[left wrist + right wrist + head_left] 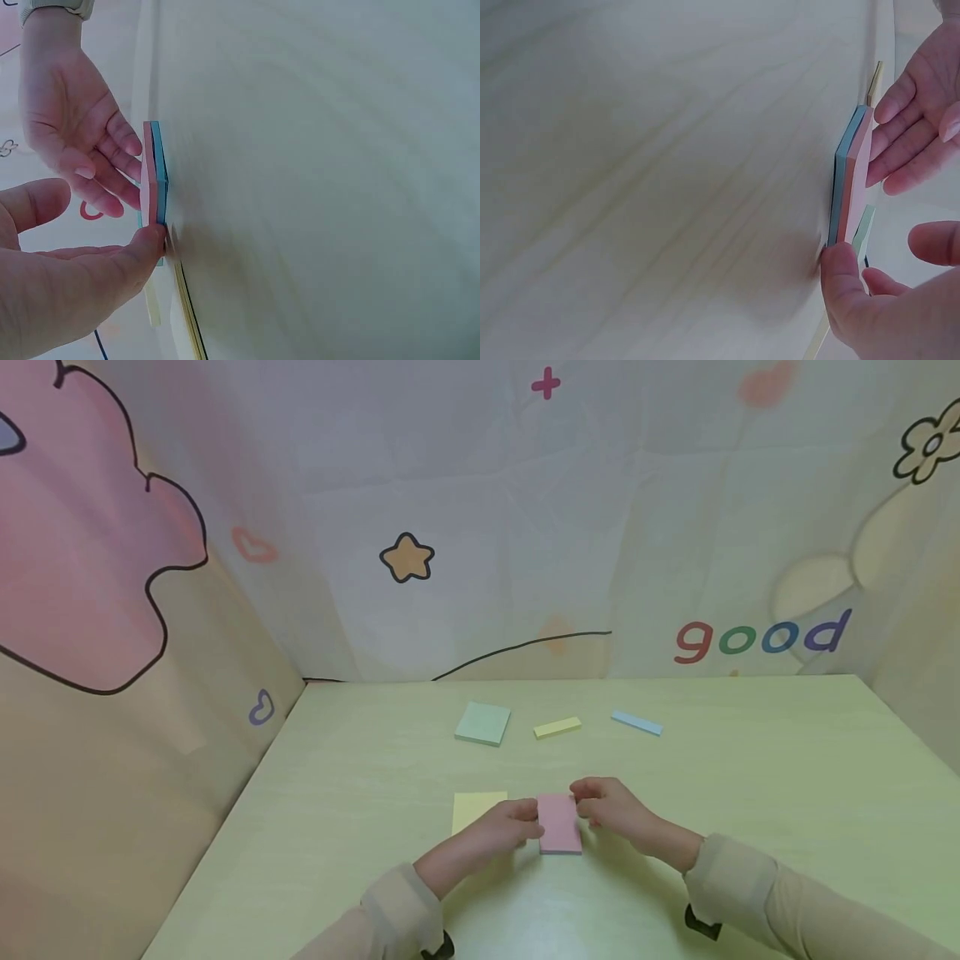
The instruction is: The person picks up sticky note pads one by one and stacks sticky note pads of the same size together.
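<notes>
A pink sticky-note pad (559, 824) lies on the table between my two hands. In the right wrist view it sits on top of a blue pad (840, 184), their edges nearly lined up. My left hand (495, 831) touches the left side of this stack with its fingertips, the thumb held apart in the left wrist view. On the opposite side my right hand (617, 808) has its fingers against or very near the edge, fairly straight. Partly hidden behind the left hand is a pale yellow pad (477, 807).
Farther back lie a green square pad (483, 724), a narrow yellow pad (557, 728) and a narrow blue pad (637, 723). A printed cloth (480, 602) hangs behind the pale green table (750, 777) and along its sides.
</notes>
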The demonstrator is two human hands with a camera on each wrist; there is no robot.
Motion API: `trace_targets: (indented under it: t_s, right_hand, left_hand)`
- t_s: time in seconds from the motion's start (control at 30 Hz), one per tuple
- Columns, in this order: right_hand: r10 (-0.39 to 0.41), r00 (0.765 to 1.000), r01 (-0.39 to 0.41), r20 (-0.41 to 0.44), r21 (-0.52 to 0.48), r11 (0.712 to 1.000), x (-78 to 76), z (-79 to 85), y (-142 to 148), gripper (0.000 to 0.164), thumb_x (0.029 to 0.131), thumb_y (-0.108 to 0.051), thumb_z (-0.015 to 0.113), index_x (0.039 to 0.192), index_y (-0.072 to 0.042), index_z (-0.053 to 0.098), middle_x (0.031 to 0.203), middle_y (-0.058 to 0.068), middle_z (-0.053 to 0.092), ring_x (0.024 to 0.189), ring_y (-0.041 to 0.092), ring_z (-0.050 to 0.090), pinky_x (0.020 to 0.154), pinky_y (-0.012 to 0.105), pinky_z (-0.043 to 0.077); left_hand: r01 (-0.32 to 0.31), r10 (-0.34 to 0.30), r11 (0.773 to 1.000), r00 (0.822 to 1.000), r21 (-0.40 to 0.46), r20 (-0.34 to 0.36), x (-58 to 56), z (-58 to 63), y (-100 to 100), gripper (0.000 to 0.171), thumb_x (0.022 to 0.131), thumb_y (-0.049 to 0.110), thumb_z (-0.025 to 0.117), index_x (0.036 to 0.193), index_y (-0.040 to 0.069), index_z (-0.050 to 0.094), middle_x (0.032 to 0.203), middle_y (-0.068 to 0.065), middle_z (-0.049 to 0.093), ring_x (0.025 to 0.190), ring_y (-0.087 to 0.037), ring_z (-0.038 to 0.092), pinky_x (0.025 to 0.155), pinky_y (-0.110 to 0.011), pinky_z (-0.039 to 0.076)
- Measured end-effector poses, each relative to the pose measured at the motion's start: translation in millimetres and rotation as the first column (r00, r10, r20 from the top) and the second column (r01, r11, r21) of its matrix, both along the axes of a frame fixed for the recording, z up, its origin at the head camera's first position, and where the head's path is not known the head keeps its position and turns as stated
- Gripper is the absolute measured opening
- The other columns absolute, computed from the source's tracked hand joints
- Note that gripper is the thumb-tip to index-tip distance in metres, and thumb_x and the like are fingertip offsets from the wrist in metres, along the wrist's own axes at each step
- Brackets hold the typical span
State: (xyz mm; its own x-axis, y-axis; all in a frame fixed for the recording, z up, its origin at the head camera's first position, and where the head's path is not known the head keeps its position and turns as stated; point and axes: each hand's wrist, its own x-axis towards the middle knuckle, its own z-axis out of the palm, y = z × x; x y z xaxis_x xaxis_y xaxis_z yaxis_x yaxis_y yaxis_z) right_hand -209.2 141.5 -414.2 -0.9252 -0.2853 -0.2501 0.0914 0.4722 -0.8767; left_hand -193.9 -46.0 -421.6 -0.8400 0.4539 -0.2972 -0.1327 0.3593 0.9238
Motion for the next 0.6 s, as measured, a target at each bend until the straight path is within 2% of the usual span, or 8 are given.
trace_targets:
  t_s: [0.27, 0.6]
  right_hand:
    - [-0.002, 1.000, 0.002, 0.022, -0.008, 1.000, -0.1, 0.0, 0.4, 0.040, 0.083, -0.005, 0.045, 0.120, 0.011, 0.044, 0.119, 0.023, 0.051, 0.095, 0.021, 0.052, 0.075, 0.032, 0.048]
    - [0.001, 0.998, 0.003, 0.056, -0.063, 0.998, 1.5, 0.1, 1.0, 0.040, 0.083, -0.005, 0.046, 0.121, 0.010, 0.042, 0.120, 0.023, 0.048, 0.094, 0.021, 0.051, 0.076, 0.032, 0.047]
  left_hand:
    - [0.024, -0.024, 0.999, 1.000, 0.034, -0.006, -0.1, 0.1, -0.6, 0.042, 0.087, 0.009, 0.048, 0.127, -0.001, 0.044, 0.131, -0.013, 0.046, 0.120, -0.026, 0.042, 0.093, -0.046, 0.037]
    - [0.009, -0.009, 1.000, 1.000, 0.012, 0.013, 2.5, 0.4, -0.7, 0.048, 0.086, 0.012, 0.050, 0.130, -0.004, 0.039, 0.133, -0.017, 0.042, 0.123, -0.030, 0.039, 0.097, -0.047, 0.035]
